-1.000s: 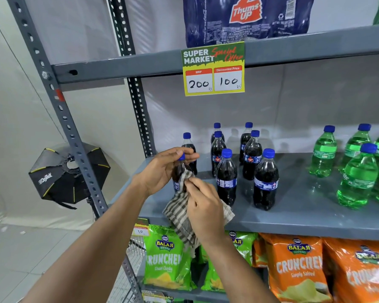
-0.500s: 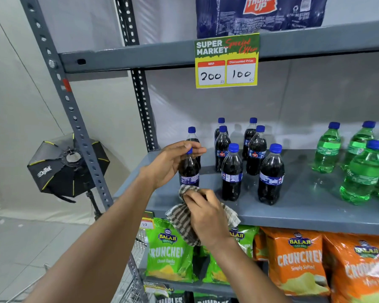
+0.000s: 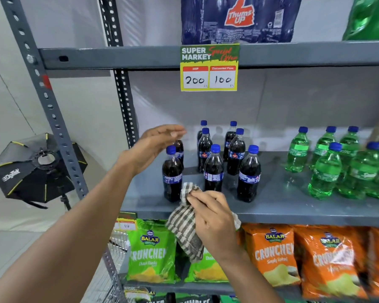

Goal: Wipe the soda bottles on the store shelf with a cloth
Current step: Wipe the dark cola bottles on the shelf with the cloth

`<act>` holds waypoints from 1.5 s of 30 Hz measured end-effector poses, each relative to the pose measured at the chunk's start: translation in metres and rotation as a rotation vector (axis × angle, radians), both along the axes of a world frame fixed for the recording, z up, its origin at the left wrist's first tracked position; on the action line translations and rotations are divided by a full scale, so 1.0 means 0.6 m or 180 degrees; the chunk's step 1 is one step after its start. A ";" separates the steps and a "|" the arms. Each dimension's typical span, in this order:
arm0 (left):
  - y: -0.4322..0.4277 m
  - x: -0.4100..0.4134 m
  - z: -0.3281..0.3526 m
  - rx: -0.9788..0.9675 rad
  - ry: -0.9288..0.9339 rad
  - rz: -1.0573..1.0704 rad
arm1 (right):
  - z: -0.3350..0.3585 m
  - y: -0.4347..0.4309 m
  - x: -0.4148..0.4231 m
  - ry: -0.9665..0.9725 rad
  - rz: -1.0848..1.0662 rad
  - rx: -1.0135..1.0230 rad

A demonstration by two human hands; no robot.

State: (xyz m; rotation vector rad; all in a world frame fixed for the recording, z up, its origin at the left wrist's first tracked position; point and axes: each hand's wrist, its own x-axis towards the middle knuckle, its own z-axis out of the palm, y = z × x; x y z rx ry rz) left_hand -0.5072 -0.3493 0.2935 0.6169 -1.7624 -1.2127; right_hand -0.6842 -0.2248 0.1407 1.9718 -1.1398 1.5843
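Several dark cola bottles with blue caps stand on the grey middle shelf (image 3: 282, 206). The front-left cola bottle (image 3: 172, 176) stands upright on its own. My left hand (image 3: 153, 145) hovers just above and behind it, fingers apart, holding nothing, partly hiding a second bottle (image 3: 179, 149) behind. My right hand (image 3: 212, 217) is at the shelf's front edge, closed on a striped grey-and-white cloth (image 3: 184, 226) that hangs down below the shelf. Several green soda bottles (image 3: 324, 171) stand to the right.
A price sign (image 3: 209, 67) hangs from the upper shelf under a blue Thums Up pack (image 3: 239, 18). Green (image 3: 151, 252) and orange (image 3: 274, 252) chip bags fill the shelf below. A grey upright post (image 3: 50, 110) and a black softbox (image 3: 35, 169) are at left.
My left hand let go of the front-left cola bottle, which now stands on the shelf, and lifted up with fingers spread. My right hand with the cloth dropped to the shelf edge.
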 end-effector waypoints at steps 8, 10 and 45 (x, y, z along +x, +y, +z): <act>0.104 -0.136 0.045 -0.0968 0.0205 0.0241 | 0.023 0.053 -0.104 -0.0500 -0.0410 -0.0415; 0.115 -0.190 0.033 -0.0953 0.0025 0.0150 | 0.033 0.062 -0.136 -0.0565 -0.0536 -0.0467; 0.052 -0.343 -0.026 -0.0020 -0.0893 0.0032 | -0.020 -0.015 -0.252 0.0688 -0.0762 0.0722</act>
